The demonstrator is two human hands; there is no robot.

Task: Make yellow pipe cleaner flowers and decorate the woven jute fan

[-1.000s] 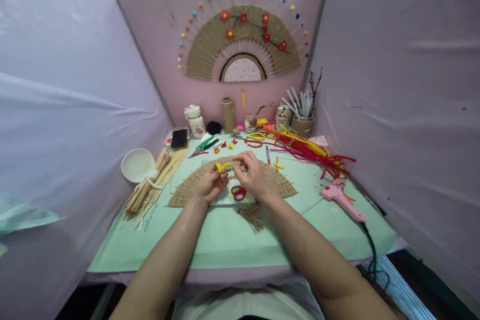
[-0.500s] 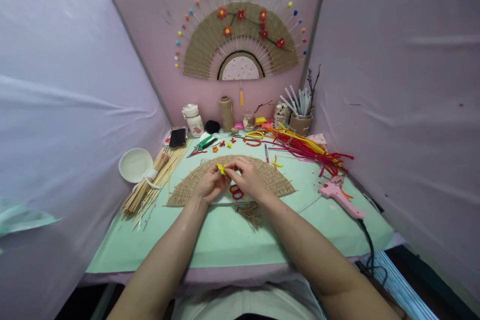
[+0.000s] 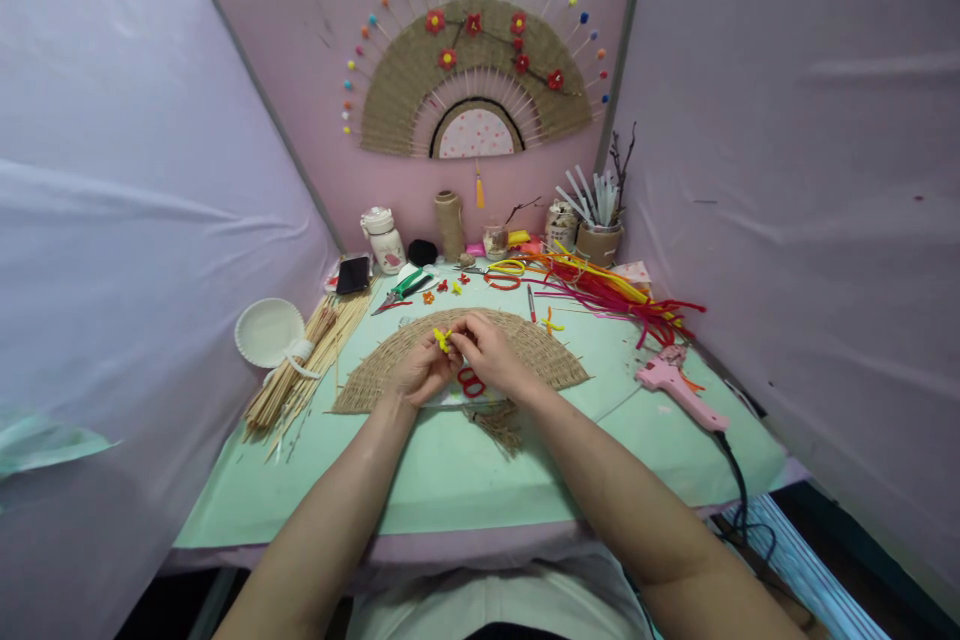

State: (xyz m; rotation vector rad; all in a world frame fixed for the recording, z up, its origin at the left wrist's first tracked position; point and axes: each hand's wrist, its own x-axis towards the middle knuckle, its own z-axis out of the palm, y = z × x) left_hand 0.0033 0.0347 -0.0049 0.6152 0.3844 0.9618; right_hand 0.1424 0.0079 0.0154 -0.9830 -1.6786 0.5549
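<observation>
My left hand (image 3: 415, 372) and my right hand (image 3: 491, 358) meet over a woven straw fan piece (image 3: 555, 365) lying on the green mat (image 3: 450, 470). Both pinch a small yellow pipe-cleaner flower (image 3: 442, 339) between their fingertips, fingers closed around it. Just below the hands, red-handled scissors (image 3: 472, 383) rest on the fan's pale centre. The fan's frayed straw tuft (image 3: 501, 425) sticks out toward me.
A pink glue gun (image 3: 679, 390) with a black cord lies at the right. Red, yellow and pink pipe cleaners (image 3: 615, 295) spread at the back right. Bamboo sticks (image 3: 307, 365) and a white paper plate (image 3: 268, 331) sit left. Green cutters (image 3: 405, 288), jars and twine line the back wall.
The hands drew closer together around the yellow flower; the right fingers closed onto it. The view shifted slightly, and the yellow piece looks more bunched.
</observation>
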